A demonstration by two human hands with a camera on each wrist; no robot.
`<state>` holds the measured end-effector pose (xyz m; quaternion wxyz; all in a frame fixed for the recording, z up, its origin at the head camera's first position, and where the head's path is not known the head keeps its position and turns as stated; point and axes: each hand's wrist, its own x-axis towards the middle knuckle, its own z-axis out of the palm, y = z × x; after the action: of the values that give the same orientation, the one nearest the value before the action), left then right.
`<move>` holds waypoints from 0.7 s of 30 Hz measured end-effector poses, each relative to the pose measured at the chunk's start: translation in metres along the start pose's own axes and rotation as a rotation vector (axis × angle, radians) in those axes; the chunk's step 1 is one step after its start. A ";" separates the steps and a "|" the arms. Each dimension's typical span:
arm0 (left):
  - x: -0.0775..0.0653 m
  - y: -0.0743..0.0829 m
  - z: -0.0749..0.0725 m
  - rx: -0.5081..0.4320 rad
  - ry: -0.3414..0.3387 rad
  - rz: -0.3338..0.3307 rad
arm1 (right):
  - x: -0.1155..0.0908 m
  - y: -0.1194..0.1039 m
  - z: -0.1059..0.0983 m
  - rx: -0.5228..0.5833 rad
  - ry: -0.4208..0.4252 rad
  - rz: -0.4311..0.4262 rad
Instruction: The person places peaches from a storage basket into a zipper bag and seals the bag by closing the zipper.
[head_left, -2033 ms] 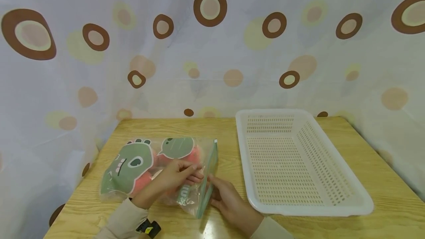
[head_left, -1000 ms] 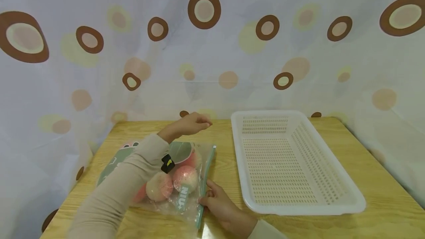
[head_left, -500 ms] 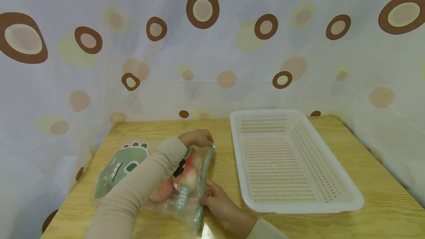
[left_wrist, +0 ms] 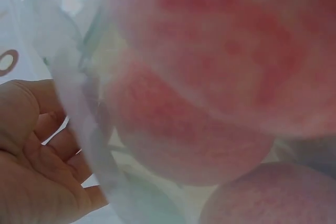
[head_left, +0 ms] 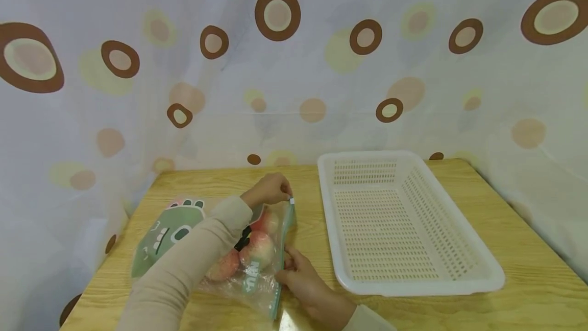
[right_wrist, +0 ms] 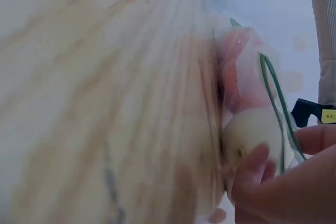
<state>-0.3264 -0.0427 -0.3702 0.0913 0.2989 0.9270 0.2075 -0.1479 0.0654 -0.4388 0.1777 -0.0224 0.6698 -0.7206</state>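
Observation:
A clear zip bag with a green cartoon print lies on the table, its green zip edge facing right. Inside it several pink-and-cream peaches show through the plastic. At the far end of the zip, my left hand pinches the corner by the white slider. Lower along the same edge, my right hand holds the zip between thumb and fingers. The left forearm crosses over the bag and hides part of it. Up close in the left wrist view are the peaches, behind plastic.
A white perforated plastic basket stands on the wooden table to the right of the bag. Behind the table hangs a pale curtain with brown ring patterns. A black wrist strap sits at the left sleeve.
The left hand has gone from above the bag's middle to the zip's far corner. The bag's mouth, gaping earlier, now lies straighter. The right hand has stayed at the zip edge.

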 end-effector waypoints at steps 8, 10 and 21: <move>-0.008 0.000 0.003 -0.031 0.038 -0.019 | 0.011 -0.011 0.002 -0.098 0.340 -0.149; -0.010 0.001 0.002 -0.026 0.033 -0.014 | 0.015 -0.016 0.004 -0.092 0.403 -0.175; -0.023 0.002 -0.007 -0.003 -0.007 0.014 | 0.038 -0.033 0.016 0.096 0.539 -0.177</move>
<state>-0.3096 -0.0573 -0.3621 0.0935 0.3059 0.9242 0.2086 -0.1862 0.0406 -0.4126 -0.0692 0.1200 0.6533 -0.7443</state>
